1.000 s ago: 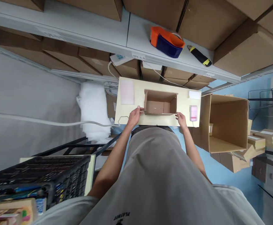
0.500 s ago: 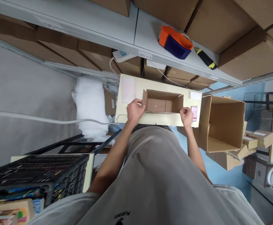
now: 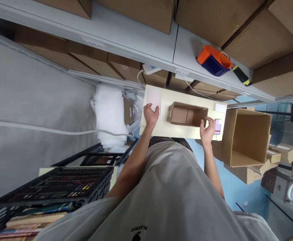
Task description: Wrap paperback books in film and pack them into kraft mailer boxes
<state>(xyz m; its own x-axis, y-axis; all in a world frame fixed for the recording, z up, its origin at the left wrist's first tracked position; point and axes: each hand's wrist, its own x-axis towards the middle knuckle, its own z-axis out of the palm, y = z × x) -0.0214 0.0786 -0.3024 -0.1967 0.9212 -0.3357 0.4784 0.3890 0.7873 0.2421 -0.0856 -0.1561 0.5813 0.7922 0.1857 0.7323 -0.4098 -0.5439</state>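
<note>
An open cardboard box [image 3: 171, 113] stands on a narrow pale-yellow table [image 3: 159, 130] in front of me. To the left of the box, my left hand [image 3: 151, 116] hovers at a sheet of pale pinkish paper or film [image 3: 153, 95], thumb and fingers apart and holding nothing. My right hand [image 3: 207, 132] is at the box's right end, its fingers spread and partly curled with nothing between them. Whether a fingertip touches the box rim I cannot tell. Just right of that hand lies a phone [image 3: 218, 128] with a lit screen.
On the shelf [image 3: 159, 36] ahead are an orange-and-blue tape dispenser [image 3: 215, 62], a black-and-yellow utility knife [image 3: 241, 75] and cardboard boxes. A large open carton [image 3: 250, 137] stands right of the table. White wrapping sheets [image 3: 110, 113] and a black crate [image 3: 78, 182] are at left.
Both hands have let go of the box. The left hand has moved left, away from it. The box's left flap no longer stands up at its side, and the view has shifted.
</note>
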